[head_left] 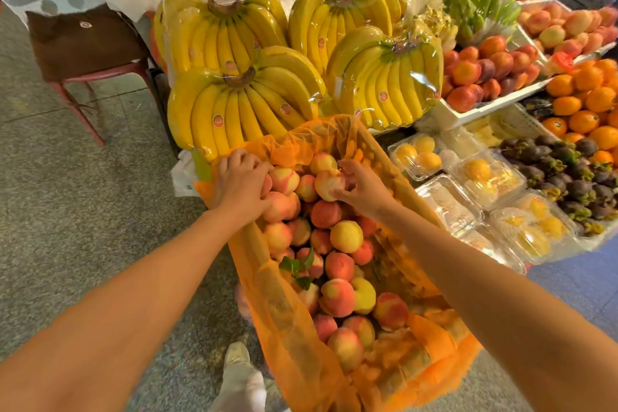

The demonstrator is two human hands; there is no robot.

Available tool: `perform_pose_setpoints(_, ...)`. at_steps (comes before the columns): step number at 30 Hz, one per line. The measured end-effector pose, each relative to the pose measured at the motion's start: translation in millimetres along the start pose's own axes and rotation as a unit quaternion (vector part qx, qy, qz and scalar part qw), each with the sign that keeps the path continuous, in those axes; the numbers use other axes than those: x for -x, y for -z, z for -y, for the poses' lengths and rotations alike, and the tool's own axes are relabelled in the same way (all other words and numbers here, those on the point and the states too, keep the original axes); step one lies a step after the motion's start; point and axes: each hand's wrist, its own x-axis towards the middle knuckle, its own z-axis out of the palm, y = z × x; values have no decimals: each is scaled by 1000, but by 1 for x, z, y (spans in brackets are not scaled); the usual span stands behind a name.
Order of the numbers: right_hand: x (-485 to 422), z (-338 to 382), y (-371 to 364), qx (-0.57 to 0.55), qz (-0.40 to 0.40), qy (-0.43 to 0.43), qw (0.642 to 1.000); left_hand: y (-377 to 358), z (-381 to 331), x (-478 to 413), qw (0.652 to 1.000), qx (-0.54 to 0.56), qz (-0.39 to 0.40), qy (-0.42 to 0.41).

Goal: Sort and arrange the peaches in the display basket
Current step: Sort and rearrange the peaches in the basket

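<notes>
**Both hands among the peaches at the far end of the basket**

Well to the left of the left hand (239, 182), a chair (83, 43) with a brown cushion is seen on the speckled floor (67, 211). The left hand is reached to the far left corner of the basket (291, 328), which is lined with orange netting (337, 134). Its fingers and thumb are curled round a red peach (266, 185), of which only a sliver is shown under the palm. Just beyond this hand, wrapped bunches of bananas (240, 110) are stacked.

Between and below the two hands the basket is filled with peaches (337, 264), pink, red and yellow, heaped loosely with a few green leaves (297, 266) among them.

The right hand (363, 187) is held over the far middle of the heap. A pale peach (329, 186) is gripped by its bent fingers and thumb, at the hand's left side, touching the fruit around it.

To the right of the right hand, clear plastic boxes (485, 177) of yellow fruit are laid on the worktop (468, 114). Further right, dark mangosteens (568, 170) are piled, with oranges (585, 100) beyond them.
</notes>
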Motion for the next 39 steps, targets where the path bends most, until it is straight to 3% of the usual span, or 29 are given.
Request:
perform_pose_setpoints(4, -19, -2, -18, 31, 31, -15, 999, -1, 9, -11, 999, -33, 21, -13)
perform_pose_setpoints(11, -26, -4, -25, 35, -7, -16, 999, 6, 4, -13, 994, -98, 34, -14)
perform_pose_setpoints(16, -12, -4, -15, -59, -40, -17, 997, 10, 5, -17, 990, -130, 26, -51)
perform_pose_setpoints(22, 8, -4, 0, -174, -25, -29, 984, 6, 16, -16, 996, -54, -3, -66)
perform_pose_setpoints(26, 20, -4, 7, -250, -13, -44, 967, 12, 10, -13, 989, 139, -26, -35)
perform_pose_setpoints(28, 28, -1, 11, -283, 0, -50, 958, 15, 2, -9, 965, 258, -14, -33)
perform_pose_setpoints(31, 41, 0, 18, -326, 21, -46, 944, 20, -14, -2, 903, 429, 18, 0)
perform_pose_setpoints(39, 81, -3, 28, -410, 86, -46, 907, 28, -43, 25, 677, 708, 170, 108)
